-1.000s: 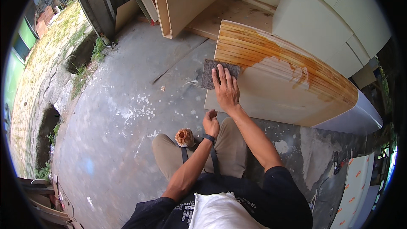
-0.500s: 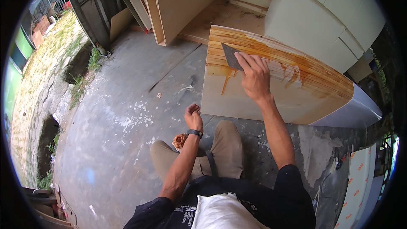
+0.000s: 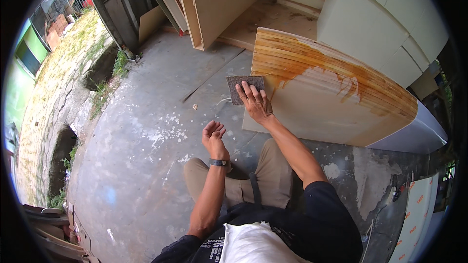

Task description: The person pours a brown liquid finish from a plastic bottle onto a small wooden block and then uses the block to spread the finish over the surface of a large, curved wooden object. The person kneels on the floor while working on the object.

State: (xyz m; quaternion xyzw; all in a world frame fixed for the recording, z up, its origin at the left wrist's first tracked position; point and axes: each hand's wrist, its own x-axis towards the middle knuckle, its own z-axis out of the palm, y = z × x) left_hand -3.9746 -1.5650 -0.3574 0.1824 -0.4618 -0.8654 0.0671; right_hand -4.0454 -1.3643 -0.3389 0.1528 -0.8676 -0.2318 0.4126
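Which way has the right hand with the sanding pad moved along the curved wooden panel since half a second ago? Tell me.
Yes. The right hand slid the grey sanding pad back left, to the left edge of the curved wooden panel, where the pad now overhangs.

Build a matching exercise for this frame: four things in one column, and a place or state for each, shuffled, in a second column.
Things:
1. right hand
2. left hand
3. curved wooden panel
4. grey sanding pad

Places or states:
A. lies on the concrete, streaked orange-brown along its upper part
B. raised, empty, fingers curled
C. flat on the pad, fingers spread
D. at the panel's left edge, under the fingers

Pairs: 1-C, 2-B, 3-A, 4-D
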